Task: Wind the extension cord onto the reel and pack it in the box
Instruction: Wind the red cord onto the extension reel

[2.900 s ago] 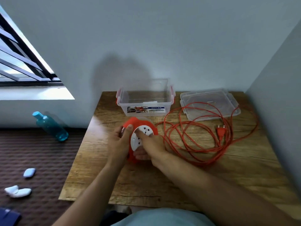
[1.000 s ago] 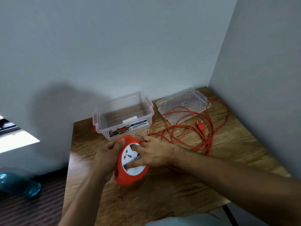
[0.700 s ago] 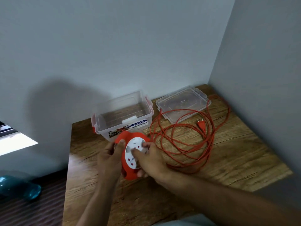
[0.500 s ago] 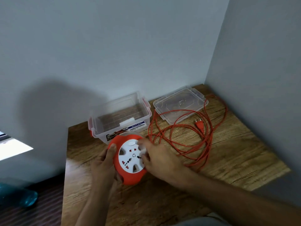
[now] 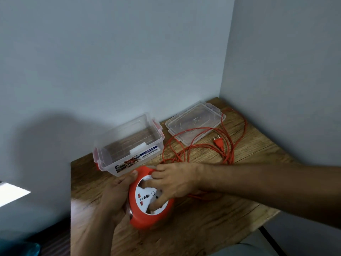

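Round orange-and-white plastic cord reel [image 5: 150, 200] sits lower above the wooden table [image 5: 212, 224] than 0.5 s ago. Left hand [image 5: 115, 195] still grips its rim; right hand [image 5: 172, 182] fingers curl into the white face, apparently turning it. Orange cord [image 5: 195, 145] remains loosely coiled beside the clear plastic box [image 5: 129, 143].

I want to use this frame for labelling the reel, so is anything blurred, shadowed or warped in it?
Head view: the reel and right hand are motion-smeared, so the socket face is soft; the box, lid and cord read sharper. A broad soft shadow falls on the wall at left. Wide-angle tilt skews the table.
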A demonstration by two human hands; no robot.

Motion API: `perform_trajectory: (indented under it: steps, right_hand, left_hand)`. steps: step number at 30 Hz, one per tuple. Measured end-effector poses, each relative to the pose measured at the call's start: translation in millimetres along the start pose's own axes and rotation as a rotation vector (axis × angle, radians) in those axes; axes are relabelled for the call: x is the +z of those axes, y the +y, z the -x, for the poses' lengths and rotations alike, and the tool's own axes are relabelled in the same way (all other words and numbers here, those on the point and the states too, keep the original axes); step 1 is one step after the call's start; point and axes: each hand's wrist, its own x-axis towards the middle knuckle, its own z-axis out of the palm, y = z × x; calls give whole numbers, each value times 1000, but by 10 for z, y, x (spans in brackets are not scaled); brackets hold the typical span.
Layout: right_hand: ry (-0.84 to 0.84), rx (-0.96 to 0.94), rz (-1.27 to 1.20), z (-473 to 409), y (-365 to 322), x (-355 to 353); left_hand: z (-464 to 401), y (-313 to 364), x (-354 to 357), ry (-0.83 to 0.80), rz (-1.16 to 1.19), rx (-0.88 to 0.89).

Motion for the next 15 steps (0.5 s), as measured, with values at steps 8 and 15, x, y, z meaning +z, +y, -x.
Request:
perform_trajectory:
  steps: [8,15]
  right_hand:
    - [49,711,-481,-209,-256,16]
    - [376,1744,-1777,-558,-577,-222]
  left_hand:
    - [69,11,45,118,94,130]
    - [170,-203,184,231,110,282]
